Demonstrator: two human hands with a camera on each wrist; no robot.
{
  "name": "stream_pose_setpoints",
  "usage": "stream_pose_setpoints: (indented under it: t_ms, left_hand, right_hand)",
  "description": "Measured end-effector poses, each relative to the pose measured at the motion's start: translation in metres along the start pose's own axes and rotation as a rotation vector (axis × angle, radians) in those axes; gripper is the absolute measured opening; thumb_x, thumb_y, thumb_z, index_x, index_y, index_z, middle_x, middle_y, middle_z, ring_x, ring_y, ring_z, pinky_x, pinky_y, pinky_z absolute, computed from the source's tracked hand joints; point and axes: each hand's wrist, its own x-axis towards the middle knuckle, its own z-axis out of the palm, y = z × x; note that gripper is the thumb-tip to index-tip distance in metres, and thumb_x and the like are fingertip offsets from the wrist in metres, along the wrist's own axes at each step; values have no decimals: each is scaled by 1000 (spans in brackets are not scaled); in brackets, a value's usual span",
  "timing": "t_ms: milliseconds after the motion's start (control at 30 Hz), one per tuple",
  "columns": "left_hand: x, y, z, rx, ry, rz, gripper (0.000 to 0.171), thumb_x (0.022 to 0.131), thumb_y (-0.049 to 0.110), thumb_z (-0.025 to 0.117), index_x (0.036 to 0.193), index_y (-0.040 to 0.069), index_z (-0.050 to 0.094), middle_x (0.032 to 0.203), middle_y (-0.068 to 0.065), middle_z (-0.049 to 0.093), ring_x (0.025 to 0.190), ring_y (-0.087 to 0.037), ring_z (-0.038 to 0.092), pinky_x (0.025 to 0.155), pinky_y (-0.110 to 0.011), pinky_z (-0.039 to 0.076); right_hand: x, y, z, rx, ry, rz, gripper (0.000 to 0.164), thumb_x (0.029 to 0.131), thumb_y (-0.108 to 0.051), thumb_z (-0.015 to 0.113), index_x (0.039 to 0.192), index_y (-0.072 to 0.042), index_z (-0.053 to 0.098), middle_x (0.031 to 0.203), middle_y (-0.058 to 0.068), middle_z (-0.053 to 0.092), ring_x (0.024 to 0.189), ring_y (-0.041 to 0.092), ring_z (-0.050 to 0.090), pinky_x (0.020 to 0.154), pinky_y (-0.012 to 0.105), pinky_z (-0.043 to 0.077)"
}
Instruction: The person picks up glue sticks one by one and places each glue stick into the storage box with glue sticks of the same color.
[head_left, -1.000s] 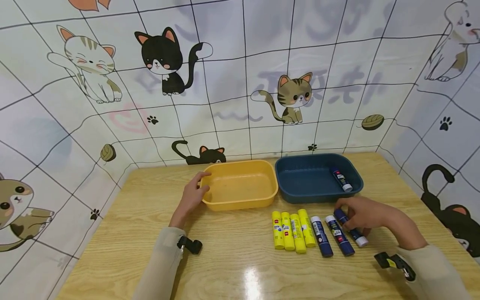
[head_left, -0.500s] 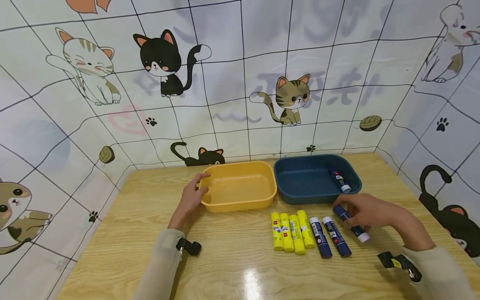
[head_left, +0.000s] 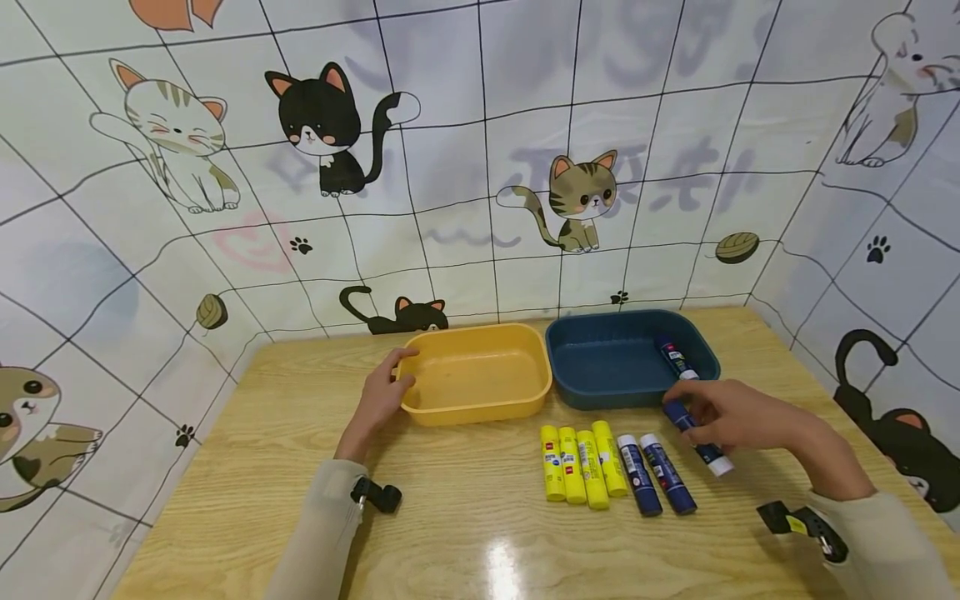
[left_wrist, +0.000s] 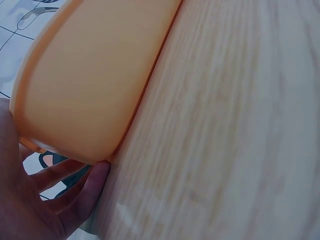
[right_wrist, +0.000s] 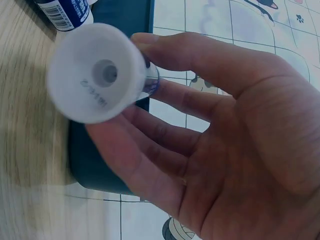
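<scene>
A navy glue stick (head_left: 712,461) with a white end is pinched between the thumb and fingers of my right hand (head_left: 750,421), tilted at the near right corner of the blue bin (head_left: 615,398). Its round white base (right_wrist: 80,70) faces the camera in the right wrist view. Inside that bin leans another navy glue stick (head_left: 675,358), partly hidden by the hand. My left hand (head_left: 381,393) grips the left end of the yellow bin (head_left: 472,412), which holds nothing. In the left wrist view, fingertips (left_wrist: 100,172) press against the bin's outer wall.
Side by side in front of the bins lie several yellow glue sticks (head_left: 572,467). Two navy glue sticks (head_left: 640,475) continue the row on the right. Behind the wooden table (head_left: 420,533) stands a wall covering (head_left: 465,183) printed with cats.
My right hand has lifted the navy glue stick from the right end of the row and brought it slightly toward the blue bin. The left hand keeps its hold on the yellow bin.
</scene>
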Motion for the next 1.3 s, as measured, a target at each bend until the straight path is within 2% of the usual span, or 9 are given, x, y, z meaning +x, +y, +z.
stream_pose_setpoints:
  t_ms: [233,700,1033,1300]
  left_hand:
    - [-1,2,0,-14,-11,6,46,97,11,55,142,17,59,144,-22,57,104,-38,68,77,-31,55]
    - [0,2,0,-15,-13,-12,45,98,11,54,142,18,59,144,-22,57,106,-37,65,82,-33,54]
    - [1,1,1,-22,-15,-2,45,98,10,54,142,17,59,143,-22,57,106,-36,65,83,-33,55]
    - [0,1,1,-9,-4,-7,45,97,12,54,141,17,59,145,-20,57,115,-38,64,86,-37,55]
  right_hand:
    - [3,-2,-1,-41,42,-70,55,94,-22,74,140,0,53,88,3,60,59,12,59,53,33,53]
    - [4,-11,-6,-64,55,-64,55,94,-25,73,141,-3,53,84,2,58,57,13,59,54,34,54]
    - [11,-17,-18,-121,72,-47,55,94,-22,73,141,-2,52,83,0,58,56,15,58,55,33,54]
    - [18,-27,-31,-157,69,-51,54,94,-23,72,140,-2,53,83,1,59,57,13,57,55,31,54]
